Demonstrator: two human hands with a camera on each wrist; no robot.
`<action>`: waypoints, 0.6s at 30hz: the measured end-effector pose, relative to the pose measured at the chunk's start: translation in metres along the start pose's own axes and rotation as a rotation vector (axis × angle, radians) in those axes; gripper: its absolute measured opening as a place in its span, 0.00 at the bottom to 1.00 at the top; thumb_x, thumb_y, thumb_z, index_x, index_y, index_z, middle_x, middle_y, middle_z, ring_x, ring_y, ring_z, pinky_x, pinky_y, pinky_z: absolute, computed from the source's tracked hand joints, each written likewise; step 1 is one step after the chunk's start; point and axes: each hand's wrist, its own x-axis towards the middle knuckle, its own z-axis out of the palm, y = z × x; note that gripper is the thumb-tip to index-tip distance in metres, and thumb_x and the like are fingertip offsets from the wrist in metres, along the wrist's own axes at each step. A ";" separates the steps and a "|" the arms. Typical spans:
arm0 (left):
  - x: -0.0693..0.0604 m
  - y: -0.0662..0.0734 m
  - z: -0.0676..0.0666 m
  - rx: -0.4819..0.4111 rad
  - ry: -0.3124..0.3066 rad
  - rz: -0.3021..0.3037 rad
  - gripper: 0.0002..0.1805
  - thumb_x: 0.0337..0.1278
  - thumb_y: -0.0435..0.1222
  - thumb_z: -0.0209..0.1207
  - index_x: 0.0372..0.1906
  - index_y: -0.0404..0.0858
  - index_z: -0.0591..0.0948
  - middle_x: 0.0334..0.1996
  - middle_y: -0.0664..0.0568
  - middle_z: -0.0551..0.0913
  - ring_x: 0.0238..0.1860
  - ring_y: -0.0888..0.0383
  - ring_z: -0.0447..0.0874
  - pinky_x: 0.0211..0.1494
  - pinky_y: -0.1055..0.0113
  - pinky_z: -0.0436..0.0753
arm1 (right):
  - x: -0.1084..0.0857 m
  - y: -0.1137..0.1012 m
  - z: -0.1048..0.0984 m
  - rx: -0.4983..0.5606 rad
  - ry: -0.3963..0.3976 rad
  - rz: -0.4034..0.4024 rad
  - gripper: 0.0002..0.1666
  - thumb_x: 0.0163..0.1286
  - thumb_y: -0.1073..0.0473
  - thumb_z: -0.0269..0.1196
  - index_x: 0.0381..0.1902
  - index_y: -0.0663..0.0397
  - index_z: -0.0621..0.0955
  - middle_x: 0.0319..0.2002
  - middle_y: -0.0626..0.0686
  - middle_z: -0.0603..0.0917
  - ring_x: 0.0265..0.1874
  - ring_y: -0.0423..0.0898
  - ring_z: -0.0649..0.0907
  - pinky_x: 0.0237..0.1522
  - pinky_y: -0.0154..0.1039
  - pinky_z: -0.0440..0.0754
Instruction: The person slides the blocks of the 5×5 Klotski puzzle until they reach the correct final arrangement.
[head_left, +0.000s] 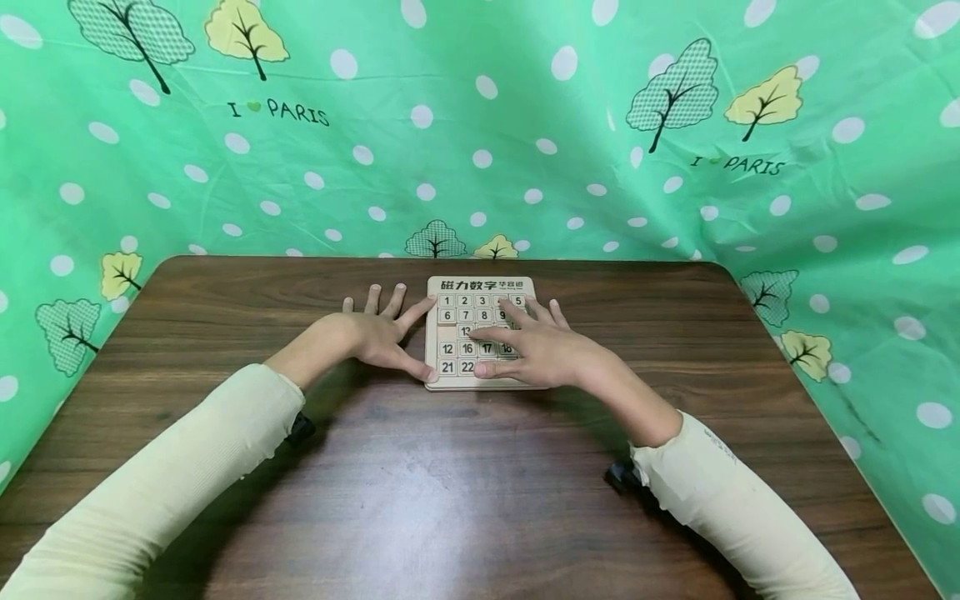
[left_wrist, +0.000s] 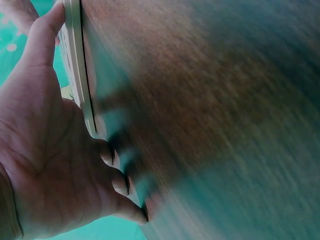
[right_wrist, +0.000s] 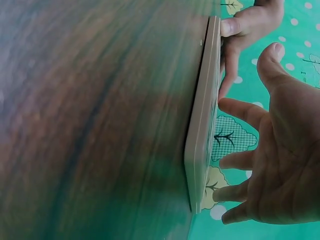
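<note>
A flat sliding number puzzle [head_left: 447, 349] lies near the table's far edge, with one gap at the left of its third row. The left hand [head_left: 378, 337] rests its thumb and index finger on the board's left edge, the other fingers spread over the table. Over the board's right part is the right hand [head_left: 543, 346], its index fingertip at tile 13 and its thumb above the bottom row. In the right wrist view that thumb stands off the board [right_wrist: 202, 125]. Several right-hand tiles are hidden under the hand.
The brown wooden table [head_left: 420, 500] extends around the board. A green curtain [head_left: 450, 108] with white dots and trees hangs behind and beside it. Black wrist devices show under both pale sleeves [head_left: 217, 425].
</note>
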 end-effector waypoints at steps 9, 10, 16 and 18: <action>-0.002 -0.001 -0.001 -0.009 -0.006 -0.009 0.75 0.56 0.85 0.60 0.91 0.69 0.25 0.92 0.38 0.18 0.90 0.26 0.14 0.86 0.16 0.29 | 0.014 -0.011 0.002 0.019 -0.028 -0.015 0.45 0.80 0.18 0.56 0.89 0.18 0.67 0.95 0.62 0.44 0.92 0.76 0.41 0.88 0.79 0.33; -0.002 -0.002 -0.001 -0.011 -0.006 -0.008 0.75 0.54 0.86 0.60 0.91 0.69 0.25 0.92 0.38 0.18 0.90 0.25 0.14 0.85 0.15 0.29 | 0.015 -0.013 0.002 0.019 -0.032 -0.018 0.46 0.79 0.17 0.55 0.89 0.17 0.66 0.95 0.61 0.43 0.92 0.75 0.40 0.89 0.78 0.33; 0.002 -0.003 0.000 -0.006 -0.010 -0.009 0.77 0.48 0.90 0.58 0.91 0.71 0.24 0.92 0.38 0.18 0.90 0.25 0.14 0.85 0.15 0.29 | 0.016 -0.014 0.001 0.015 -0.034 -0.019 0.45 0.80 0.17 0.53 0.89 0.15 0.64 0.95 0.60 0.41 0.93 0.73 0.39 0.89 0.78 0.33; 0.000 -0.001 -0.001 -0.008 -0.011 -0.006 0.76 0.51 0.88 0.59 0.91 0.71 0.24 0.92 0.39 0.18 0.90 0.26 0.14 0.86 0.16 0.29 | 0.013 -0.010 0.001 0.018 -0.023 -0.010 0.44 0.81 0.18 0.54 0.89 0.17 0.66 0.95 0.60 0.42 0.92 0.74 0.40 0.89 0.77 0.33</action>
